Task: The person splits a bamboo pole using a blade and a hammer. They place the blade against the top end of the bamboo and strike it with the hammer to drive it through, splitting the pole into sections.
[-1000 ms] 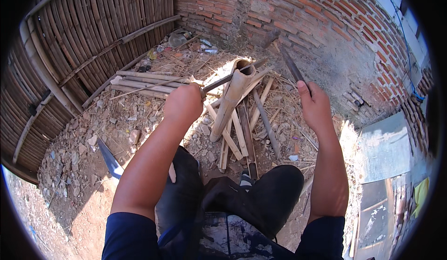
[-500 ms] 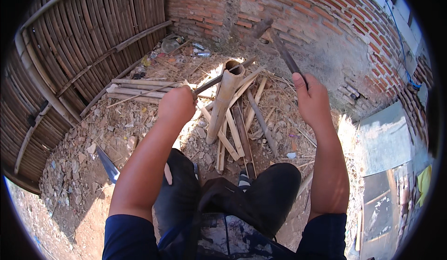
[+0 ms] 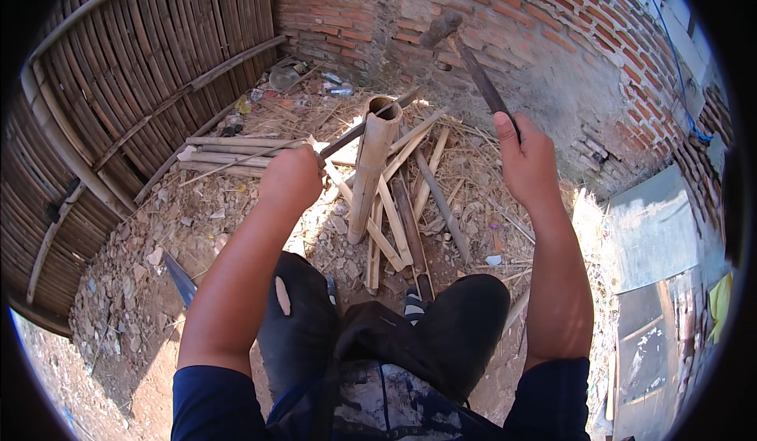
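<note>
A thick bamboo pole (image 3: 371, 174) stands nearly upright on the ground in front of my knees, its hollow end uppermost. My left hand (image 3: 292, 179) is closed round the handle of a long machete-like blade (image 3: 347, 139), which lies across the pole's top rim with its tip past the far side. In my right hand (image 3: 527, 157) is the dark handle of a hammer (image 3: 476, 72), raised to the right of the pole. The hammer's blocky head (image 3: 441, 30) is up and clear of the blade. Split bamboo strips (image 3: 392, 224) lie crossed behind and beside the pole.
Several bamboo lengths (image 3: 236, 154) lie at the left by a slatted bamboo fence (image 3: 158, 70). A brick wall (image 3: 489, 15) closes off the far side. A saw-like blade (image 3: 180, 278) rests near my left forearm. Grey sheets (image 3: 653, 232) lean at the right.
The bamboo pole has come more upright, its top shifting slightly left. My left hand and the blade have moved a little left, and the hammer head has risen slightly.
</note>
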Available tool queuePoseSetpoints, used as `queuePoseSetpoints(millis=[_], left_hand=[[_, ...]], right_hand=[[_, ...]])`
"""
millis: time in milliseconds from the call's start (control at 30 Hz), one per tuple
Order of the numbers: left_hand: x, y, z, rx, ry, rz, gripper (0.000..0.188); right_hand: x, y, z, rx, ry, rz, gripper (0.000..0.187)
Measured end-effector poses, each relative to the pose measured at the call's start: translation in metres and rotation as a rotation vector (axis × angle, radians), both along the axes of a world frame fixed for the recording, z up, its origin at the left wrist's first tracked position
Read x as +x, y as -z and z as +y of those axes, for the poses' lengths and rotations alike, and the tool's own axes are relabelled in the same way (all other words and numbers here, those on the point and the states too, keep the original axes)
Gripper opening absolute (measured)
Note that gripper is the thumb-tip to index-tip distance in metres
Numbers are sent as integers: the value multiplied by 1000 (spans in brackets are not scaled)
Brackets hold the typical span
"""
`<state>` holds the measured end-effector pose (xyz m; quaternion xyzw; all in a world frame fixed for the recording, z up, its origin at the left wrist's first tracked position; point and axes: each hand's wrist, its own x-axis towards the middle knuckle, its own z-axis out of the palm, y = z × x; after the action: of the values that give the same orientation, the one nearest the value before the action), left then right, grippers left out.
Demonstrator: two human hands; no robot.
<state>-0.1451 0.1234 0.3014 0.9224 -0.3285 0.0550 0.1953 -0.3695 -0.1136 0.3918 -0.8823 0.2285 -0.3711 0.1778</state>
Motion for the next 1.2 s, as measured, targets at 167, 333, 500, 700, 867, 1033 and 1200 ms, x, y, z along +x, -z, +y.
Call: queuePoseSetpoints(millis=[167,333,500,700,867,1033,1200], left_hand=[[-6,-3,-6,-26,-6,30,16],[-10,-6,-5,-33,-9,4,18],[-8,-2,-4,-26,1,22,18],[-14,-4,-11,-22,-8,58,20],[-16,-5,-12,8,-26,54,19],[-13,-4,-8,10,-10,36,20],[-22,-9,-12,3,-35,74,19]], right_hand=[[8,41,-11,-66,47,170,52],[11,7,-8,-91,42,225,51],[5,-16,10,1,-2,-129,51],[18,30,-14,-72,83,361,51],[-1,-30,-11,-66,80,103,50],[-1,3,-4,-19,40,-126,53],[11,42,-18,-73,17,219,52]])
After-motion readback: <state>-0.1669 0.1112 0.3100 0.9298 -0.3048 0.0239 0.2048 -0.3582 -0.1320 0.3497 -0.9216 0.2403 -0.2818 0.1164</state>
